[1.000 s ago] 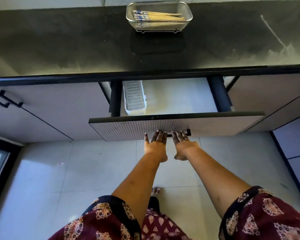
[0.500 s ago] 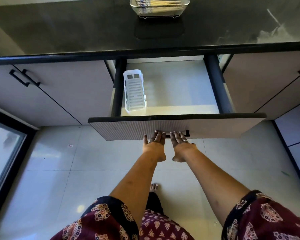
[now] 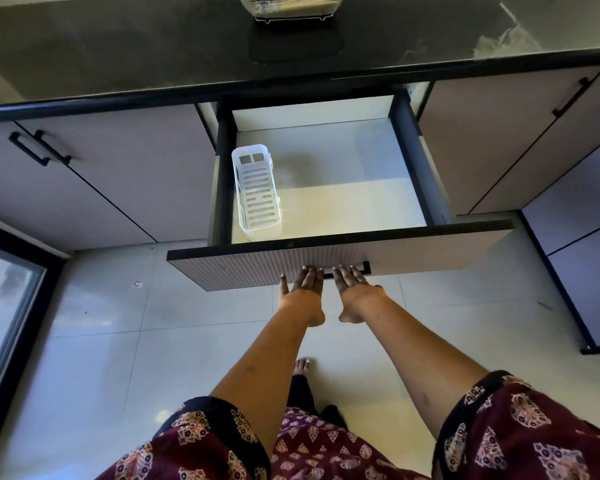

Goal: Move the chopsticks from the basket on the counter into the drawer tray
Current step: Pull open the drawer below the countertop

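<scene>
The white slotted drawer tray lies empty along the open drawer's left wall. Below it, the left hand and right hand both hook their fingers over the drawer handle.

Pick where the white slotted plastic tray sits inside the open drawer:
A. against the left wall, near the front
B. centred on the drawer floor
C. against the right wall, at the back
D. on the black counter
A: the white slotted plastic tray lies along the left wall of the open drawer, its near end close to the drawer front.
</scene>
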